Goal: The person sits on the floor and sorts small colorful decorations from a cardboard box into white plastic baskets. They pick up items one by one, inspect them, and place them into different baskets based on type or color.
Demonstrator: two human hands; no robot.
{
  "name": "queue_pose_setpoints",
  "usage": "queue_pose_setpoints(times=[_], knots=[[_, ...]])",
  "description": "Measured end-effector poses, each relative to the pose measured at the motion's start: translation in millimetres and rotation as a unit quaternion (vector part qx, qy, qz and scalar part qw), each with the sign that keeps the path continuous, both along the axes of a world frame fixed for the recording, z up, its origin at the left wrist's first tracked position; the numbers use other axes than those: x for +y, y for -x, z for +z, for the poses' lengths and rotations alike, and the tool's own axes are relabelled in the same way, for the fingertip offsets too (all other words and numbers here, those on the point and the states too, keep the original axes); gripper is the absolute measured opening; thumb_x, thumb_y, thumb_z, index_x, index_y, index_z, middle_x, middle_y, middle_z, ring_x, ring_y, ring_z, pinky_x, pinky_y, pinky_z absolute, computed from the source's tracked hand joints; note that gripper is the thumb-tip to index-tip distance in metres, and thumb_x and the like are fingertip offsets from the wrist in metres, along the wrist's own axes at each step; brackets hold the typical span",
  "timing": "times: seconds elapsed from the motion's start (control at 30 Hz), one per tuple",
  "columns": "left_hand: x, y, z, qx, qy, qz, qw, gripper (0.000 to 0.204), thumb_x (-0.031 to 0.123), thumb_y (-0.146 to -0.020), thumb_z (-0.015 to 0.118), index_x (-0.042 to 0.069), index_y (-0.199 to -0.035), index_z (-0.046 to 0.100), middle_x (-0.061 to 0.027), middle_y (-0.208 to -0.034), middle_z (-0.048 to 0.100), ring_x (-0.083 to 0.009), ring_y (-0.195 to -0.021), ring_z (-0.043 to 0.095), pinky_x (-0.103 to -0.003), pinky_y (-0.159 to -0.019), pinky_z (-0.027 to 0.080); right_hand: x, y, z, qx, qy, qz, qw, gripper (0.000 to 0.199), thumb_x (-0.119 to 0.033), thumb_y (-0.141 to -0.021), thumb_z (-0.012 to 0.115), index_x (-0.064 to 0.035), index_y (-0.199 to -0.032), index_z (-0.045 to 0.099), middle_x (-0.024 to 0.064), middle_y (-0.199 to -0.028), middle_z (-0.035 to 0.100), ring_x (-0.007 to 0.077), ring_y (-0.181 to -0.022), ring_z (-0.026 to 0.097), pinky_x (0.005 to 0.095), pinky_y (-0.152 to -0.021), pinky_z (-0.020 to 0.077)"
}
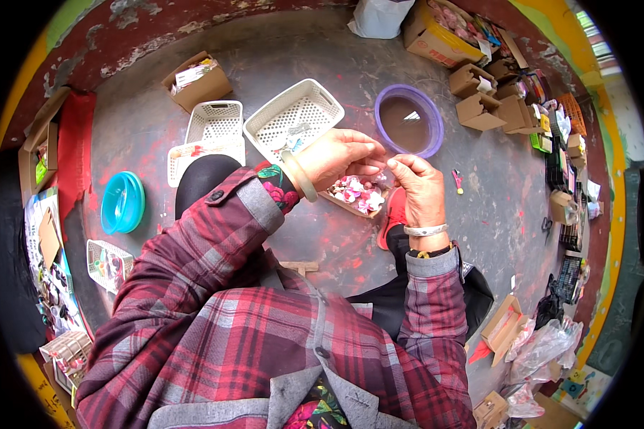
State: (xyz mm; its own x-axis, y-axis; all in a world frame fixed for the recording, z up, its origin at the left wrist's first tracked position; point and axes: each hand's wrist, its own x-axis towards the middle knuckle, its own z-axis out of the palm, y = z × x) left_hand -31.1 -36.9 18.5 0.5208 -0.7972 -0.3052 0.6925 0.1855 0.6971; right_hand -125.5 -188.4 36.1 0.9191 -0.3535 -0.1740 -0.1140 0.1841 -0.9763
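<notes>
My left hand (340, 156), with a pale bangle at its wrist, reaches in from the left with its fingers bent together. Close by, my right hand (420, 187), wearing a silver bangle, pinches thumb against forefinger. The fingertips of both nearly meet; anything between them is too small to make out. Below the hands sits a shallow box (358, 196) of small pink, white and dark red pieces, partly covered by my left hand. A white perforated basket (293, 107) with a few small things in it stands just beyond my left wrist.
Past my right hand stands a purple basin (379, 114) of murky water. Small scissors (457, 181) with pink handles lie on the floor. More white baskets (215, 118), a cardboard box (202, 84) and teal bowls (122, 202) are at left. Cartons (479, 111) line the right wall.
</notes>
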Motion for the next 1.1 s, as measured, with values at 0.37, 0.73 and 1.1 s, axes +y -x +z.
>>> queue_pose_setpoints(times=[0.37,0.73,1.1], knots=[[1,-2,-1,-0.088,-0.039,0.007,0.995,0.015,0.011,-0.085,0.058,-0.002,-0.092,0.061,-0.0087,-0.09,0.063,-0.0123,-0.08,0.06,-0.023,-0.071,0.051,-4,-1,-2,-0.009,-0.013,0.017,1.0,0.014,-0.007,-0.08,0.064,0.0006,-0.092,0.064,0.0037,-0.071,0.062,0.0071,-0.06,0.055,0.0174,-0.052,0.0416],[4,-3,3,-0.015,-0.005,-0.009,1.0,0.02,0.011,-0.089,0.051,-0.003,-0.101,0.058,-0.0102,-0.094,0.062,-0.014,-0.085,0.061,-0.022,-0.075,0.051,-13,1,5,-0.052,0.066,0.062,0.995,0.017,-0.002,-0.083,0.055,0.0009,-0.097,0.064,0.0064,-0.075,0.064,0.009,-0.063,0.058,0.0191,-0.054,0.0448],[12,-9,8,0.031,0.071,-0.043,0.996,0.021,0.013,-0.086,0.054,-0.003,-0.099,0.059,-0.0112,-0.093,0.062,-0.016,-0.088,0.061,-0.025,-0.08,0.05,-15,2,5,-0.063,0.157,0.089,0.981,0.02,0.005,-0.081,0.05,0.0004,-0.092,0.066,0.0042,-0.079,0.063,0.0072,-0.065,0.057,0.0187,-0.056,0.0456]])
